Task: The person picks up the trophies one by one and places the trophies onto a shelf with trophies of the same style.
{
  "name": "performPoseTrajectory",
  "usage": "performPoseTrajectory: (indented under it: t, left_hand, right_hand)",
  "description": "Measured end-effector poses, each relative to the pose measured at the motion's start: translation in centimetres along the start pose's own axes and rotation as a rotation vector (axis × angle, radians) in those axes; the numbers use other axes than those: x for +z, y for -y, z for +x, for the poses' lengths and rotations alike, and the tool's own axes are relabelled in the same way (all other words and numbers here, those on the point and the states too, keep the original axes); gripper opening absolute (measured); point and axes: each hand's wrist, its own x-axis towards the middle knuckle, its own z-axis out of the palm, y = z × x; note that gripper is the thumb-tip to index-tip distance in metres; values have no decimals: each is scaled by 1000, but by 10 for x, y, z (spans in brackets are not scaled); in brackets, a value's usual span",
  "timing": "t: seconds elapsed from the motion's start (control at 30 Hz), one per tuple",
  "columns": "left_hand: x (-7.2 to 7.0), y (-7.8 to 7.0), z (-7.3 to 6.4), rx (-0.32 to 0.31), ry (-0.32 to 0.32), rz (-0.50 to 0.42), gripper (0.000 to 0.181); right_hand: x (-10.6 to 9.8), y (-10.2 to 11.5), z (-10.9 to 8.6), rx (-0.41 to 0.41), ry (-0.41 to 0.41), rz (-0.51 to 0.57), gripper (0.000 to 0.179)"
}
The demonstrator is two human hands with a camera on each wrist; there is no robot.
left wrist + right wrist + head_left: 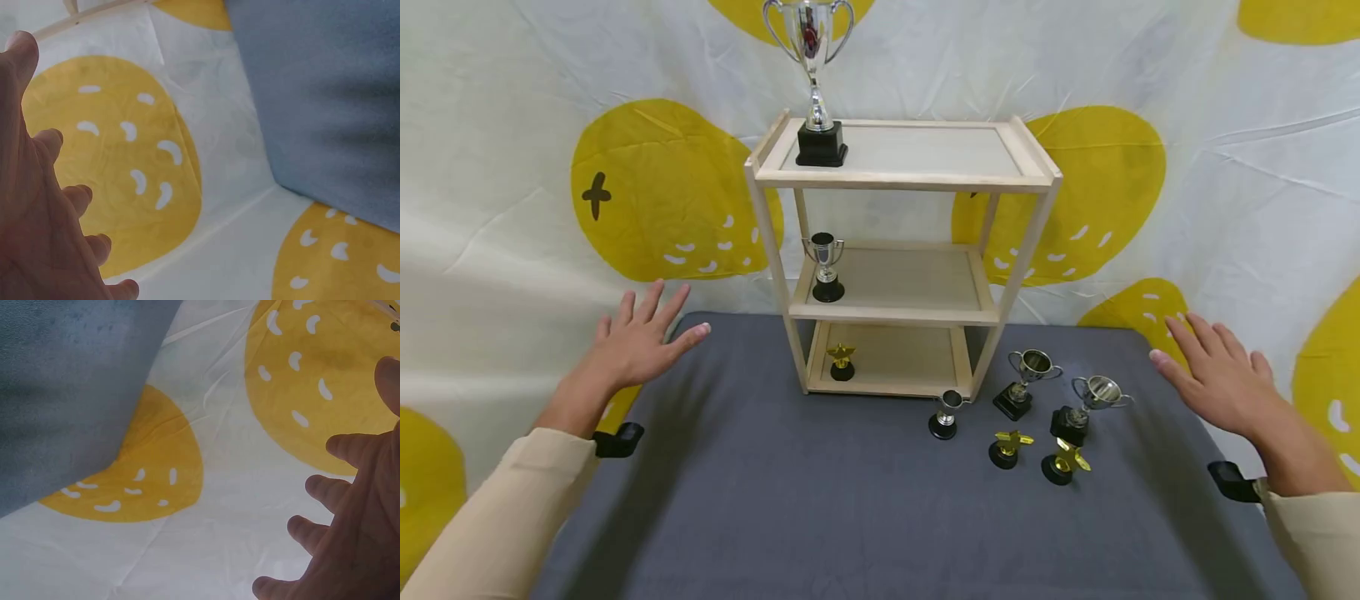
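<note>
In the head view my left hand [638, 343] is held over the table's left edge, fingers spread, holding nothing. My right hand [1223, 377] is spread the same way past the right edge; nearest to it is a silver two-handled trophy cup [1099, 393] on a black base. Beside that cup stand another silver cup [1032, 367], a small silver cup [950, 403] and two gold star trophies [1009, 443] [1067, 458]. On the wooden shelf [910, 318] stand a large silver trophy [822, 143] on top, a smaller one [826, 260] midway, and a gold star trophy [842, 360] at the bottom.
A grey cloth covers the table [820, 492], with the shelf at its back edge. Behind hangs a white curtain [490, 150] with yellow printed shapes. Each wrist wears a black strap, the left strap [619, 440] and the right strap [1234, 482].
</note>
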Motion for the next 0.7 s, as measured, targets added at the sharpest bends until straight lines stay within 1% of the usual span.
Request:
performPoseTrajectory:
  t: [0.13, 0.4, 0.7]
  left_hand:
    - [2, 0, 0, 0, -7, 2, 94]
    - [10, 1, 3, 12, 6, -1, 95]
    - [16, 3, 2, 9, 0, -10, 94]
  right_hand:
    - [2, 0, -2, -2, -3, -7, 77]
    - [11, -4, -9, -7, 1, -5, 79]
    - [23, -10, -7, 14, 12, 2, 80]
